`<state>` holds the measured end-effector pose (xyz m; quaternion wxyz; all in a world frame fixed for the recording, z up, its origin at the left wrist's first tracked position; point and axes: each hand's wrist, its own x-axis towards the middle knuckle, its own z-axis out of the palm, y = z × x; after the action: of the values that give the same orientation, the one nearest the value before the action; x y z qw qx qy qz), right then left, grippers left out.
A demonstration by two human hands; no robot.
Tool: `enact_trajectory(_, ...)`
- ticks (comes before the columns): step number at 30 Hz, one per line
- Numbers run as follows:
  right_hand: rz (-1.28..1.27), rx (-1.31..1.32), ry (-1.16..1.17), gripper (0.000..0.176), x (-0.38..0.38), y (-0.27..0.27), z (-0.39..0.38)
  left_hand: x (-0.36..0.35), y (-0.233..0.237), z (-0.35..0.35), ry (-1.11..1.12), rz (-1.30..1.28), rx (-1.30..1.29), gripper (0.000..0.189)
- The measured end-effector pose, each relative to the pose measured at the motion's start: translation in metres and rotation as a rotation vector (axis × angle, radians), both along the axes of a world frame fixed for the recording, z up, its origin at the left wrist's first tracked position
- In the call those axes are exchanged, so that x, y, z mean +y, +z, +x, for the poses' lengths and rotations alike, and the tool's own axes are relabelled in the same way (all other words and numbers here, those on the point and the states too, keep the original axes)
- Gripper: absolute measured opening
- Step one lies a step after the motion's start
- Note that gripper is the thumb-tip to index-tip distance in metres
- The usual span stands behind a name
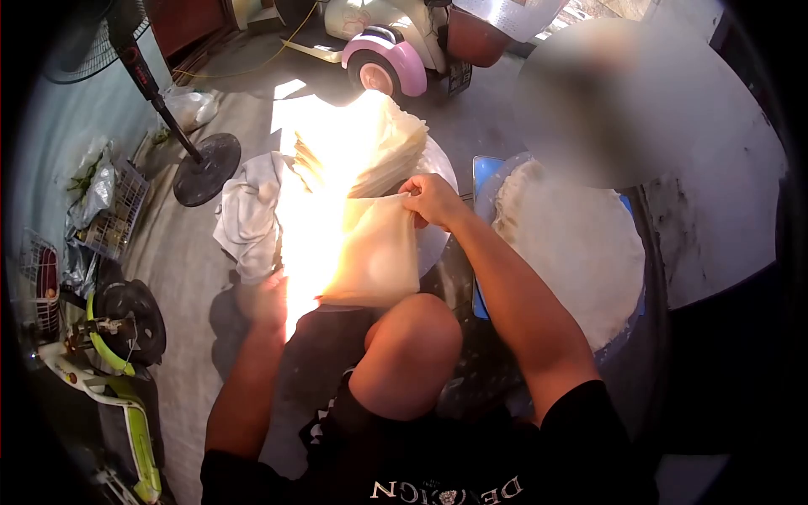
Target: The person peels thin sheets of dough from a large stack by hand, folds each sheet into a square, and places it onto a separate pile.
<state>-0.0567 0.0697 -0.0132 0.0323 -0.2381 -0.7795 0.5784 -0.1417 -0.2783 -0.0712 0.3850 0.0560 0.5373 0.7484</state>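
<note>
Right hand [433, 202], pinching a corner of a folded sheet [379, 252]; left hand [263, 299] at its sunlit lower edge, grip indeterminable in the glare.

Items obscured, cropped or illegible

Left hand [268, 296]: fingers lost in glare. Stack of sheets [387, 139]: left part whited out. Front sheet [379, 252]: left side likewise. Blurred patch [598, 101], upper right: contents indistinct. Fan [139, 71]: head cut off by the top edge. Pink-fendered scooter [408, 63]: top cropped. Shirt [438, 450]: small print unreadable. Green scooter [139, 438]: lower end cropped.
</note>
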Motion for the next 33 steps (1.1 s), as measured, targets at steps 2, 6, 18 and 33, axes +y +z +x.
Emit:
enact_trajectory(2,0.114,-0.052,-0.018,0.028,-0.003,-0.004,0.003,-0.002,-0.013,-0.002,0.095,-0.165,0.156,0.027)
enact_trajectory(6,0.767,0.082,-0.151,0.035,-0.018,-0.011,0.02,0.008,0.044,0.034,0.307,-0.649,1.116,0.034)
enact_trajectory(18,1.027,0.202,0.427,0.079,-0.05,-0.057,0.074,0.06,0.013,-0.014,-0.555,-0.894,1.492,0.083)
enact_trajectory(33,1.112,0.347,-0.26,0.033,0.063,-0.005,0.238,0.074,0.058,-0.002,-0.493,-0.503,1.298,0.064)
